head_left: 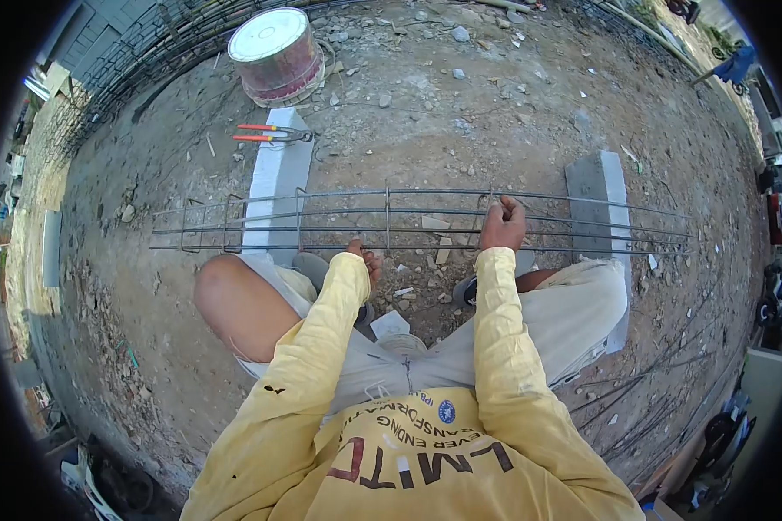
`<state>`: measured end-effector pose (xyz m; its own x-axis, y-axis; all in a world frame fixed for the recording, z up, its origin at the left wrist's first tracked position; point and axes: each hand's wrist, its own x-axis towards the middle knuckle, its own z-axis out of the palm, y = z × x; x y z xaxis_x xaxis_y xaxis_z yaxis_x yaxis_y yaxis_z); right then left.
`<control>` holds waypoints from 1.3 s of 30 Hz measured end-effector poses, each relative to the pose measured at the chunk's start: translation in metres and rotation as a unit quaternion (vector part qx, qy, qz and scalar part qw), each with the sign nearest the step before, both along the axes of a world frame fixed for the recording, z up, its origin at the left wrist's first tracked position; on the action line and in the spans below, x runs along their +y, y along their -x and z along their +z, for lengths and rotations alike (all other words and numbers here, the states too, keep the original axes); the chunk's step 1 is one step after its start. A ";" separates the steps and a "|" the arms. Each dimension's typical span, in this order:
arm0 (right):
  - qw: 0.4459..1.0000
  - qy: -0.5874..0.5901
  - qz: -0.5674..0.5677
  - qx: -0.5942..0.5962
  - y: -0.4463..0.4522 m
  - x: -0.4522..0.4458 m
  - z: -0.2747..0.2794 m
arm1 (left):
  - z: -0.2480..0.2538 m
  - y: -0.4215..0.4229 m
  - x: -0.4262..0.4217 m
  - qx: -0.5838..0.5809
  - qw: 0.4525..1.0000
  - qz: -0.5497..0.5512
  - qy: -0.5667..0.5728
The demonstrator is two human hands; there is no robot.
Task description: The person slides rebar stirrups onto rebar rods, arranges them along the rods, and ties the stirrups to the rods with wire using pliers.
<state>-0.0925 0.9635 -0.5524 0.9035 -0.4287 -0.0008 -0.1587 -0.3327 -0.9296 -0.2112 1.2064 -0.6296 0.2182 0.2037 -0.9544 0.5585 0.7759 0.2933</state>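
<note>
Across two blocks (275, 178), the bars (443, 211) are laid, with five stirrups (387, 217) spaced from the left and none seen beyond the right hand (504, 226). Its fingers and the left hand's (371, 263) are curled; what is pinched cannot be told.

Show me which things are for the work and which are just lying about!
Seem part of the work:
- metal rod frame, with the left hand and right hand at it
- left block and right block, under it
- pliers, probably, on the left block

Probably just lying about:
- bucket
- white scrap
- stone
</note>
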 end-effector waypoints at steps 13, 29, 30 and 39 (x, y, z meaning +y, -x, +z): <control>0.886 0.208 0.369 0.189 0.041 0.115 -0.003 | -0.030 0.011 -0.036 0.058 0.695 -0.664 -0.270; 0.864 0.254 0.381 0.209 0.042 0.131 -0.011 | 0.188 -0.046 0.092 -0.136 0.753 -0.453 -0.458; 0.866 0.249 0.379 0.214 0.039 0.131 -0.003 | 0.200 -0.051 0.105 -0.147 0.737 -0.453 -0.479; 0.890 0.292 0.316 0.147 -0.087 0.105 0.013 | 0.214 -0.088 0.154 -0.154 0.718 -0.468 -0.492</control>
<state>-0.0059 1.0685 -0.5396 0.9618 0.1608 -0.2214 0.0241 -0.8557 -0.5169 -0.1235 1.3600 -0.4157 0.8687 0.3724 -0.3266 0.4914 -0.5650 0.6628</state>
